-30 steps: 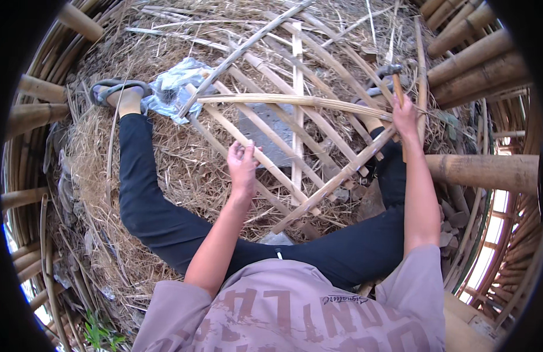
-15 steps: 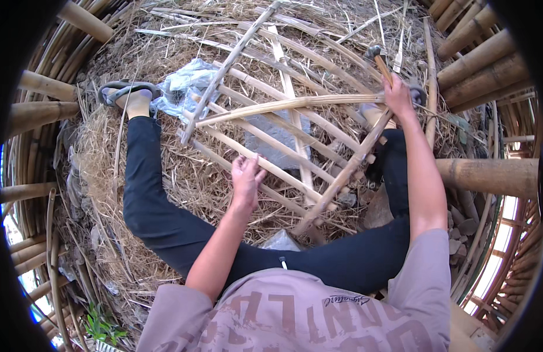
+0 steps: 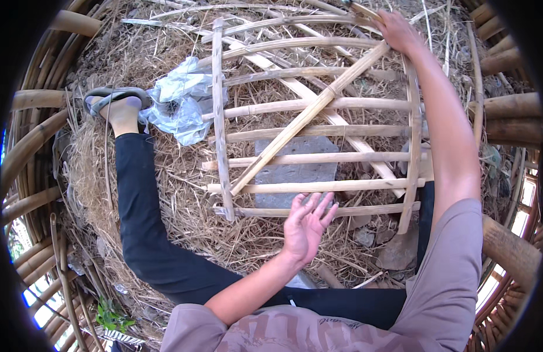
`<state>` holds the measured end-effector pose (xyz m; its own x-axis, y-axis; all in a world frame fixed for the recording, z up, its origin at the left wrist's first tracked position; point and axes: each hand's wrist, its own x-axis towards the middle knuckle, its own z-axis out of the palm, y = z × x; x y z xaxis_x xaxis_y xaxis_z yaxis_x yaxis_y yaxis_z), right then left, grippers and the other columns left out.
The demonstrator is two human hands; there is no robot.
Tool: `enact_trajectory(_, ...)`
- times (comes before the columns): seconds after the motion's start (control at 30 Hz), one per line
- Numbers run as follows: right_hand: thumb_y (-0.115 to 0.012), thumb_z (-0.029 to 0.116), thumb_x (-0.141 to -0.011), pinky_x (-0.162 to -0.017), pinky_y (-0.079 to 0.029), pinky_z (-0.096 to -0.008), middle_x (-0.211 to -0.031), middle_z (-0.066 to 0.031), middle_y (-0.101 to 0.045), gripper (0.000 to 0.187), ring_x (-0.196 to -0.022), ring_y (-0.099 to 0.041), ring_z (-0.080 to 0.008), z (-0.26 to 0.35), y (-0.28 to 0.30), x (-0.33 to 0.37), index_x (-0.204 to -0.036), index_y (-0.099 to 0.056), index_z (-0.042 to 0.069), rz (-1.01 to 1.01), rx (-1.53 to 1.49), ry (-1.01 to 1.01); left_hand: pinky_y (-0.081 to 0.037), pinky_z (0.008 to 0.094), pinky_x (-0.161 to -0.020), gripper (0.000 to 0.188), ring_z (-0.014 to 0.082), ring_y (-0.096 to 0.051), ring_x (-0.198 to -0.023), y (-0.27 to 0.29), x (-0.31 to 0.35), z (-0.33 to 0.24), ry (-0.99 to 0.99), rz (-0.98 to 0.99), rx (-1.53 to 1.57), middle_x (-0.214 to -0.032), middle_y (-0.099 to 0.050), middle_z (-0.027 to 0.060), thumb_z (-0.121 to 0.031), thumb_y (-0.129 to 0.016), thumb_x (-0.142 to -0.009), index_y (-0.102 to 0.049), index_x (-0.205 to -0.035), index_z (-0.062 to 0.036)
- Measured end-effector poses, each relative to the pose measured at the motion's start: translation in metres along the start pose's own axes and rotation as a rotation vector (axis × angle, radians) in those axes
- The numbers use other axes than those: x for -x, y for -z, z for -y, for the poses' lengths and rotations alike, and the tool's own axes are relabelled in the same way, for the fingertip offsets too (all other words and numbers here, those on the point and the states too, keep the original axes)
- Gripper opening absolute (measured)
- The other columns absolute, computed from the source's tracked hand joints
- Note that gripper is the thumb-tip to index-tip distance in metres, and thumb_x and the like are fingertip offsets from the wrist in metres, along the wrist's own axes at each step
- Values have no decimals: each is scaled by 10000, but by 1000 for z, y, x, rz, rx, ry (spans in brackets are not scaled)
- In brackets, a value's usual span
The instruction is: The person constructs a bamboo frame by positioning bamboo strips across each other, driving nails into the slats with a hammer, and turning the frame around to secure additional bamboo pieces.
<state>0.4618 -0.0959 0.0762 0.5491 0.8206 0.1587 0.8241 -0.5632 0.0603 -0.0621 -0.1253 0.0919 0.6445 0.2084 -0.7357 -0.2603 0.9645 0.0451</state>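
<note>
The left hand [image 3: 306, 226] hung open and empty just below the bamboo frame [image 3: 318, 129], whose far corner the right hand [image 3: 397, 30] gripped.

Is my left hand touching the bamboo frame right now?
Cannot tell. In the head view the open left hand overlaps the bottom slat of the bamboo frame with its fingertips, but whether it rests on it or hovers above is unclear.
</note>
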Motion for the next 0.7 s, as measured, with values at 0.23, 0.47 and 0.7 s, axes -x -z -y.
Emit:
enact_trajectory(0.23,-541,237,-987,-812,-551,-519,-1042,-206,-721,228,-1032,-682,-406,83,-15,-42,-1039,-675,60,223,-72,-34,-377,507,-1214,733,396,-418,-1460,14,-11,-36,266,28,-248,-1612,-325,280,-303,-538,-1041,-181,-1613,-14)
enact_trajectory(0.47,-594,181,-930,-832,-544,-508,-952,-175,-683,119,-992,-661,-402,83,-26,-5,-977,-676,107,-84,148,186,-569,324,-844,312,201,-727,-953,-8,-11,-145,-303,8,-1558,-1092,-749,136,-168,-617,-1034,-635,-1285,18)
enact_trajectory(0.7,-567,344,-1036,-843,-505,-559,-1052,-249,-671,327,-1001,-644,-476,82,17,83,-1110,-595,27,-433,-271,-289,-501,426,-977,530,335,-655,-1107,6,-114,-273,-1317,-512,-1812,-1194,-665,245,-269,-691,-950,-558,-1338,67)
